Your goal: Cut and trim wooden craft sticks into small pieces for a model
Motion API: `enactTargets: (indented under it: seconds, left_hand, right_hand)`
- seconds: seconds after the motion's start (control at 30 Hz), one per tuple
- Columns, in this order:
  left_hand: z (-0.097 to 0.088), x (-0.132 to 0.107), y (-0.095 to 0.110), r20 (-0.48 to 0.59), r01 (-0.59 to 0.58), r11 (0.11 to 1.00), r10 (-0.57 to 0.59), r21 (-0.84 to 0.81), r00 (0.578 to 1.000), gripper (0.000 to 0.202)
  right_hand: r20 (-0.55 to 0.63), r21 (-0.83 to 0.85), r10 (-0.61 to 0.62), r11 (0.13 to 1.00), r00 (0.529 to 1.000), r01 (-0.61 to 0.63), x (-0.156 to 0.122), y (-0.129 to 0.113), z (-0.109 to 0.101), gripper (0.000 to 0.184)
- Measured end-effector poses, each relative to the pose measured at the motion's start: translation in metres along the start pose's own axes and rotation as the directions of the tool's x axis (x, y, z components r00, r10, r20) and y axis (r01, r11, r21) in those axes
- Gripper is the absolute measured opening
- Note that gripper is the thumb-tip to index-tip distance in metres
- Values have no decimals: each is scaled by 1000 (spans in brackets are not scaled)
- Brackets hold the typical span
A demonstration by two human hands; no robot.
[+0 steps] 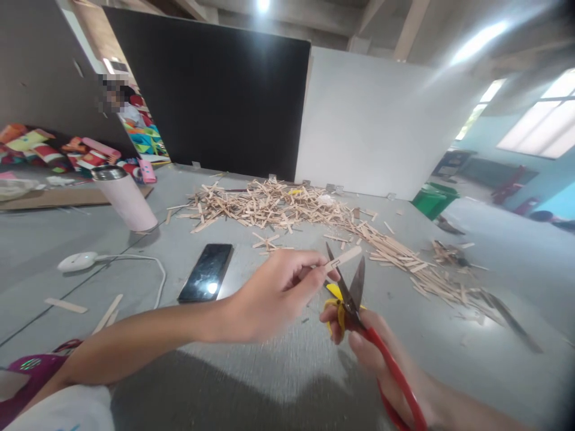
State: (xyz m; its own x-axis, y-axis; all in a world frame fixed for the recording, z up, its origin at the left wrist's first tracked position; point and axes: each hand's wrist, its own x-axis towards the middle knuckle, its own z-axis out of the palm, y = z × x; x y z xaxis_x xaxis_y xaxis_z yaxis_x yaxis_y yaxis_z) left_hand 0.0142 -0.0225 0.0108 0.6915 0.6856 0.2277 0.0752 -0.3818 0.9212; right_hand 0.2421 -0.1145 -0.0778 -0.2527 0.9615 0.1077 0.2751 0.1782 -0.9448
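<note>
Pinched between the thumb and fingers of my left hand (287,287) is a flat wooden stick (349,256) with a dark outline drawn on it. My right hand (377,347) grips scissors (353,299) that have red and yellow handles. Their blades are spread apart and point away from me. The stick lies across the gap between the blades; whether either blade touches it I cannot tell. A black phone (206,272) lies on the grey table (251,383), left of my left hand.
Behind my hands spreads a heap of wooden sticks (265,206), trailing off to the right (413,260). A pink bottle (126,200) and a white cable (155,263) are at left. Black and white panels (359,120) border the far edge. A green bin (433,200) stands beyond.
</note>
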Motion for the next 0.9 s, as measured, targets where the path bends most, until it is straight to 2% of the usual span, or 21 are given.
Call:
enactTargets:
  seconds: [0.1, 0.3, 0.43, 0.73, 0.9]
  left_hand:
    - [3, 1, -2, 20, -3, 1000, 2, 30, 1000, 32]
    - [4, 0, -2, 87, -6, 997, -1, 81, 996, 36]
    - [4, 0, -1, 94, 3, 992, -15, 125, 995, 36]
    - [5, -1, 1, 168, -25, 998, 14, 59, 986, 33]
    - [7, -1, 0, 178, -9, 999, 1, 41, 984, 30]
  right_hand:
    - [-17, -11, -2, 1000, 1000, 1, -3, 0, -1, 52]
    - [23, 25, 4, 1000, 1000, -5, -7, 3, -2, 40]
    - [14, 41, -1, 999, 1000, 1, -9, 4, -2, 38]
    - [-15, -8, -29, 1000, 999, 29, -8, 3, -1, 43]
    - [4, -38, 12, 999, 1000, -11, -7, 0, -3, 43]
